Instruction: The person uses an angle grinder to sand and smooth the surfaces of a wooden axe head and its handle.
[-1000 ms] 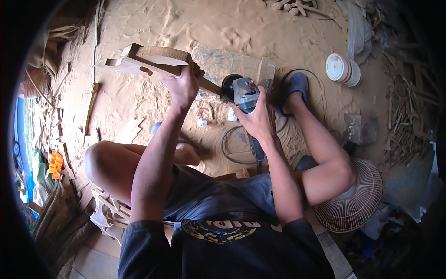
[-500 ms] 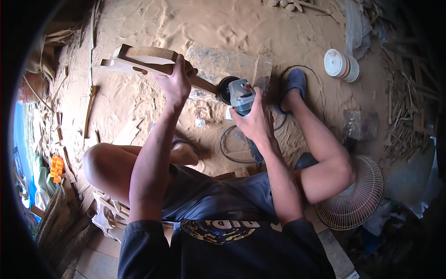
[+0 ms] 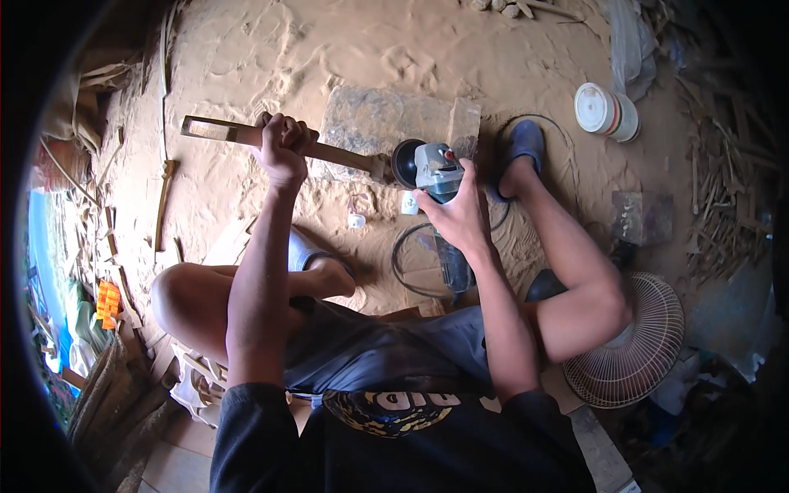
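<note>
A wooden piece (image 3: 345, 158), seen edge-on as a long narrow bar, is gripped by my left hand (image 3: 283, 150), fingers wrapped round its middle. Its right end meets the round black disc (image 3: 407, 163) of an angle grinder; whether they touch I cannot tell for sure. My right hand (image 3: 462, 212) holds the angle grinder (image 3: 439, 171) by its grey-green head, thumb and fingers around it. The grinder's dark body (image 3: 454, 264) hangs down toward me, partly behind my right hand. Behind the work lies a flat dusty block (image 3: 370, 115) on the sand.
A black cable (image 3: 398, 259) loops beside the grinder. To the right stand a white bucket (image 3: 597, 109), a metal box (image 3: 643, 218) and a round fan (image 3: 633, 353). Wood scraps (image 3: 713, 193) pile up at the far right; a long stick (image 3: 162, 205) lies at left.
My left hand has turned the wooden piece, so its broad frame shape now shows as a narrow edge. The grinder has shifted slightly right, still in my right hand.
</note>
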Motion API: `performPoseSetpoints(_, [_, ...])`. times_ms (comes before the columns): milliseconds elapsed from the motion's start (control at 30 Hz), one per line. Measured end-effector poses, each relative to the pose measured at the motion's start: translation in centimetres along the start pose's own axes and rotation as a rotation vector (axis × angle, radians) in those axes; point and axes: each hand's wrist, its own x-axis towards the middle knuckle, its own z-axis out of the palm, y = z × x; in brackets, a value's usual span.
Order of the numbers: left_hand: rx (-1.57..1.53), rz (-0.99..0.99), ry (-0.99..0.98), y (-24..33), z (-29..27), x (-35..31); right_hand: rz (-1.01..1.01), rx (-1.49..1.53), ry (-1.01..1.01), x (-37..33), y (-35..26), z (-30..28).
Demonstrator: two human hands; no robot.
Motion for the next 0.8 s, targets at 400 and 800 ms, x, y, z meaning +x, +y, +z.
performPoseSetpoints(400, [0.037, -0.02, -0.18, 0.3, 0.1, 0.5, 0.045, -0.003, -0.101, 0.6, -0.1, 0.7])
performPoseSetpoints(800, [0.02, -0.027, -0.23, 0.1, 0.9, 0.5, 0.101, -0.036, -0.101, 0.4, -0.3, 0.7])
